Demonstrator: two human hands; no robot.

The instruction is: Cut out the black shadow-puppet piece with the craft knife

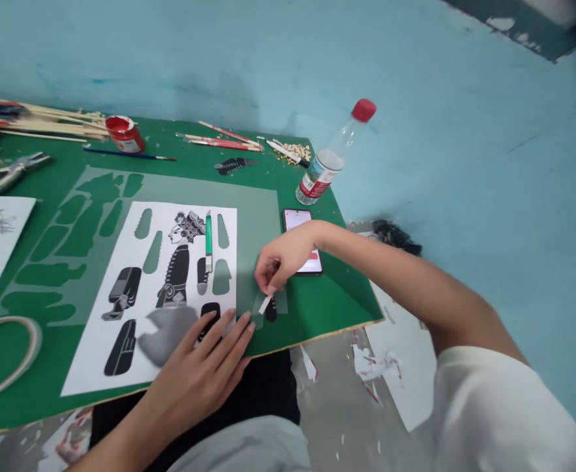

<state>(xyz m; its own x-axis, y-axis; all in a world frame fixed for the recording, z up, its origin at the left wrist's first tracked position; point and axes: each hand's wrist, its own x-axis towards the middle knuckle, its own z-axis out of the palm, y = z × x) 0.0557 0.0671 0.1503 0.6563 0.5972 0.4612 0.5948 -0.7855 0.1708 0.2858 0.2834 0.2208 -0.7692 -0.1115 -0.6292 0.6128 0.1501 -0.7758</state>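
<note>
Even, moderately bright light, probably falling from above, covers the counter (327, 298) and the pale blue wall (440, 151) behind the bottle (320, 174). Soft grey shadows lie on the wall left of the bottle; a darker one spreads over the counter below it, beside the right forearm (396, 269). Directly below the bottle, the phone (313, 265) glows pale. Lower left of it, the white strip (265, 305) at the right hand (284, 257) looks washed out. Pliers (15, 174) far left of it blur; the sleeve (504, 406), far lower right, appears stretched.
</note>
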